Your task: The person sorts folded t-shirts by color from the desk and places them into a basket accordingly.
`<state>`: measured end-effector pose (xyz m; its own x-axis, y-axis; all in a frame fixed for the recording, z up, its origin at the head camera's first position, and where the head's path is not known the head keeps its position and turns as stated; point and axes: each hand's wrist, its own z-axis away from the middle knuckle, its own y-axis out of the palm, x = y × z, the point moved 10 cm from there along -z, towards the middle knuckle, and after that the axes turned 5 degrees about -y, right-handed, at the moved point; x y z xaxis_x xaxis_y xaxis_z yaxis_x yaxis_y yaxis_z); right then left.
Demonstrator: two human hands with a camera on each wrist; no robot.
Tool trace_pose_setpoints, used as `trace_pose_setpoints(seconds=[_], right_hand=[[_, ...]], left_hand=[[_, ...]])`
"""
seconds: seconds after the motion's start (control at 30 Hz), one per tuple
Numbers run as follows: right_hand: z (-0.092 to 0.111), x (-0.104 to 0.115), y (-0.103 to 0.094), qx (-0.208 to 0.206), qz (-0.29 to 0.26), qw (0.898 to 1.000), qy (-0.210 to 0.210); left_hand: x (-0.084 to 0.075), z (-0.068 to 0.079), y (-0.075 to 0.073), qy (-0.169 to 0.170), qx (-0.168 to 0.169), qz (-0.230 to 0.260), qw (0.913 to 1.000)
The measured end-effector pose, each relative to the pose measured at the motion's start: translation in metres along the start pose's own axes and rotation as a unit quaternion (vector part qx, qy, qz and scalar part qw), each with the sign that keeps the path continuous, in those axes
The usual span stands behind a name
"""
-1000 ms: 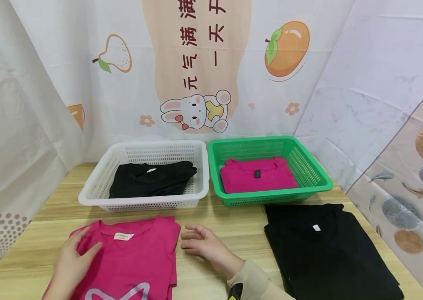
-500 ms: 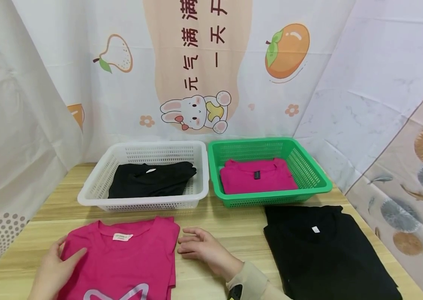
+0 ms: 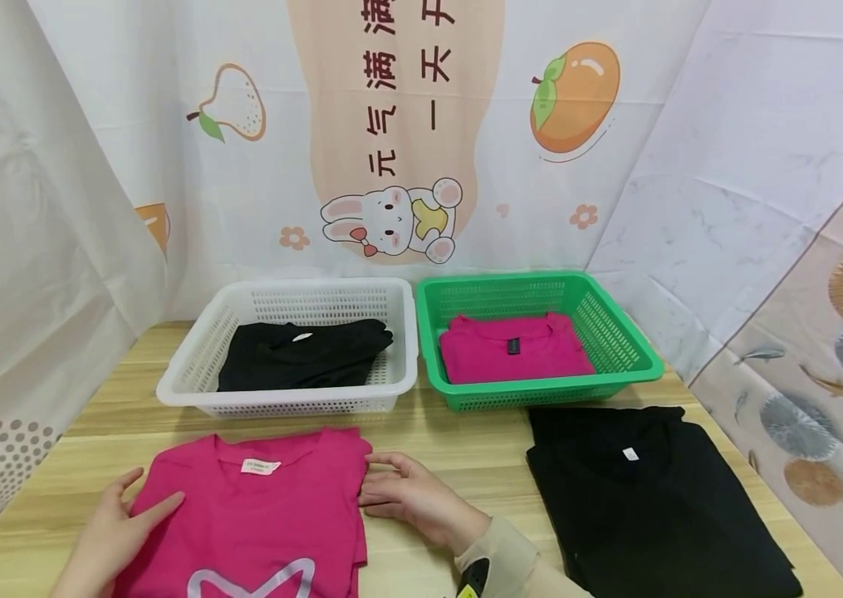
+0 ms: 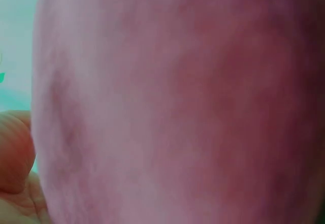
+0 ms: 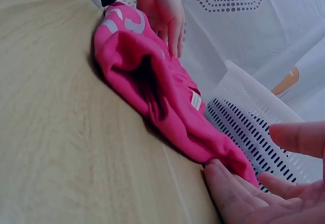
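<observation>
A folded pink T-shirt (image 3: 272, 515), with a white neck label and a pale printed outline, lies at the front left of the table. My left hand (image 3: 113, 527) is at its left edge, thumb extended over the cloth and fingers along the side. From the right, the extended fingers of my right hand (image 3: 421, 502) touch the shirt's edge near the sleeve. In the right wrist view, fingertips (image 5: 216, 170) meet the shirt low at the table, and a fold gapes along its side. Blurred pink covers most of the left wrist view.
Behind the shirt stands a white basket (image 3: 301, 400) holding a folded black garment (image 3: 294, 357). A green basket (image 3: 541, 388) beside it holds a folded pink top (image 3: 511, 357). At the right lies a folded black T-shirt (image 3: 660, 507). Printed curtains hang behind the table.
My left hand has moved from over the pink shirt out to its left edge. The shirt has shifted slightly right, up against my right fingers, which have stayed nearly in place.
</observation>
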<state>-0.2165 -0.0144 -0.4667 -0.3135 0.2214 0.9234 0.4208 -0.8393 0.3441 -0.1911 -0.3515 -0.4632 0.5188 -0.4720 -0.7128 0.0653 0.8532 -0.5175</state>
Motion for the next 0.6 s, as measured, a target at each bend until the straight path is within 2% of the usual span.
trace_pose_setpoints(seconds=[0.3,0.43,0.53,0.6], right_hand=[[0.005,0.005,0.005,0.014,-0.013,1.0,0.003],[0.006,0.003,0.007,0.022,-0.012,1.0,0.017],[0.007,0.0,0.009,0.04,0.006,0.999,0.033],[0.008,-0.003,0.01,0.058,0.018,0.997,0.043]], left_hand=[[-0.008,0.002,0.021,0.008,0.023,0.035,0.9991],[-0.01,0.005,0.029,0.015,0.024,0.086,0.9959],[-0.012,0.007,0.035,0.033,0.026,0.123,0.9915],[-0.015,0.009,0.038,0.049,0.03,0.128,0.9901]])
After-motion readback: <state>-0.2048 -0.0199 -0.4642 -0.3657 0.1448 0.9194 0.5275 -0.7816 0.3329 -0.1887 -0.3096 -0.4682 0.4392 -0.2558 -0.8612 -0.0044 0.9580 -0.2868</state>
